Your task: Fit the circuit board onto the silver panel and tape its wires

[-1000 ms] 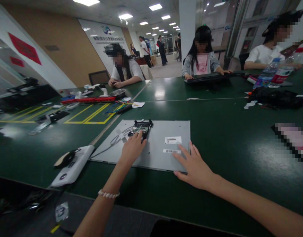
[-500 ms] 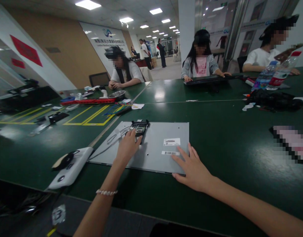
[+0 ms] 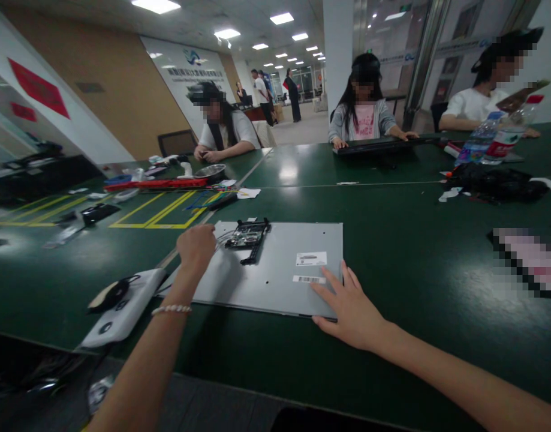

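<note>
A flat grey panel with two white labels lies on the green table. Near its far left part rests a green circuit board in a black frame, its thin grey cables running left behind my left hand. My left hand is closed, held over the panel's left side; what its fingers pinch, if anything, is hidden. On that wrist is a beaded bracelet. My right hand lies with spread fingers on the panel's near right corner, beside the barcode label.
A white power bank-like device with a dark cable end on it sits left of the panel. A pixelated phone-like object lies at right. Plastic bottles and a black bundle stand farther back. Several people sit across the table.
My left hand has moved left, off the circuit board, and its fingers have closed. The board now shows fully. My right hand stays in place on the panel's corner.
</note>
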Motion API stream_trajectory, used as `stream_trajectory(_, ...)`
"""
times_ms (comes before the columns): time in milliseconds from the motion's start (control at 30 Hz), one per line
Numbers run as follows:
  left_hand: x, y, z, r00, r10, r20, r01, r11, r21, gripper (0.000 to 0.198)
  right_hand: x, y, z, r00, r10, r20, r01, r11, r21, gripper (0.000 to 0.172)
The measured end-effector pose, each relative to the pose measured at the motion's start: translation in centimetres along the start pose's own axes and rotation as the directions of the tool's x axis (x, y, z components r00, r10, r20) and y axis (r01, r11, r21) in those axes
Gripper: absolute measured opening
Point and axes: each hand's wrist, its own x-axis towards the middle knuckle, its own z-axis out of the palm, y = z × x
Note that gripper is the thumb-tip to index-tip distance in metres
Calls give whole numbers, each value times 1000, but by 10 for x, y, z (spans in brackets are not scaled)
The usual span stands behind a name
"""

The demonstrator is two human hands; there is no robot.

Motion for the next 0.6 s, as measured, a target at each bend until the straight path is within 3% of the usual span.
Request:
stream_trajectory(100,26,15,-9,994,50,-94,-49,999,16,41,1,-1,-1,1000,6,8,-6,1000,-9,73)
stream_trajectory(200,51,37,-9,981,153,-119,-152,988,24,39,2,-1,-3,1000,12,13,-12,1000,-13,72)
stream_trajectory(367,74,63,13,945,328,2,-328,945,7,31,0,-3,-3,1000,5,14,-5,1000,-18,72)
stream_trajectory(500,78,59,32,951,306,31,-305,952,-35,30,0,-3,-4,1000,10,21,-9,1000,-5,72)
stream_trajectory(600,77,44,40,979,200,24,-193,966,-170,33,1,-3,-5,999,19,29,-20,1000,12,72)
